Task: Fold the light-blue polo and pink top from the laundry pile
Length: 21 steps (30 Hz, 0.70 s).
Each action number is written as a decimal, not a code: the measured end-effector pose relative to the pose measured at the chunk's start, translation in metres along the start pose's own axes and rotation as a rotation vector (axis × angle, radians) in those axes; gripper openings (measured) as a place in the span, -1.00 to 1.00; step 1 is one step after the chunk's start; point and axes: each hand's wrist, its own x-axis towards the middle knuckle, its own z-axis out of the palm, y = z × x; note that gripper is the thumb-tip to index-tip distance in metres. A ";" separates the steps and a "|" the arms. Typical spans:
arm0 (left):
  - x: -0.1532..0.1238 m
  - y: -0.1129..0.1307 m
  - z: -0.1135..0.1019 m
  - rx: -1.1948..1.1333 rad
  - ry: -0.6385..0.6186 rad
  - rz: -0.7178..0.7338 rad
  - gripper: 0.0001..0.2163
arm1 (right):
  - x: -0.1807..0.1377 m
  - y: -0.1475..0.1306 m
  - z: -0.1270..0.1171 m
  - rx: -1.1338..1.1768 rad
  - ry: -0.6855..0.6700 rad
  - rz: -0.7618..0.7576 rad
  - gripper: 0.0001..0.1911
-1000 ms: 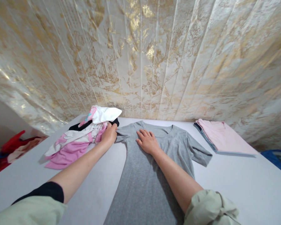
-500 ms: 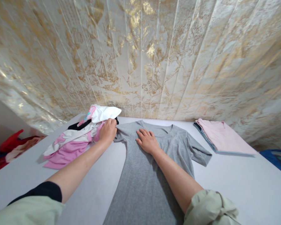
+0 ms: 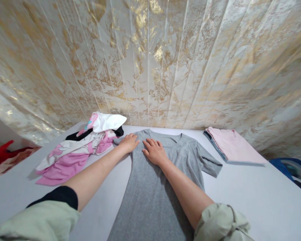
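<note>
A grey T-shirt (image 3: 153,190) lies flat and lengthwise on the white table (image 3: 253,194), neck toward the wall. My right hand (image 3: 154,152) rests flat on its chest just below the collar, fingers spread and open. My left hand (image 3: 129,143) lies on the shirt's left shoulder beside it, fingers stretched flat over the cloth. The left sleeve is hidden under that hand. The right sleeve (image 3: 209,164) lies spread out to the side.
A loose heap of pink, white and black clothes (image 3: 75,150) sits left of the shirt. A folded pink garment on a folded blue one (image 3: 232,150) lies at the right. Red cloth (image 3: 2,160) shows past the table's left edge. A gold-patterned curtain (image 3: 150,63) hangs behind.
My left hand has moved right from the sleeve end by the pink heap onto the shirt's left shoulder, and the left sleeve no longer sticks out. The right hand stayed in place.
</note>
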 end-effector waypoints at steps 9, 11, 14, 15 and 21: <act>0.006 -0.015 0.033 0.050 0.016 -0.135 -0.41 | -0.003 0.000 -0.004 -0.006 0.102 0.072 -0.58; 0.006 -0.015 0.030 0.060 0.025 -0.128 -0.41 | -0.004 0.000 -0.002 0.000 0.083 0.044 -0.53; 0.002 -0.005 0.022 0.092 0.046 -0.148 -0.43 | -0.004 0.000 0.002 0.015 0.058 0.027 -0.44; 0.000 0.002 0.019 0.107 0.088 -0.142 -0.45 | -0.004 0.001 0.003 0.021 0.055 0.028 -0.43; -0.030 0.072 0.026 -0.123 0.389 0.107 -0.57 | 0.000 0.011 0.005 0.169 0.067 -0.007 -0.55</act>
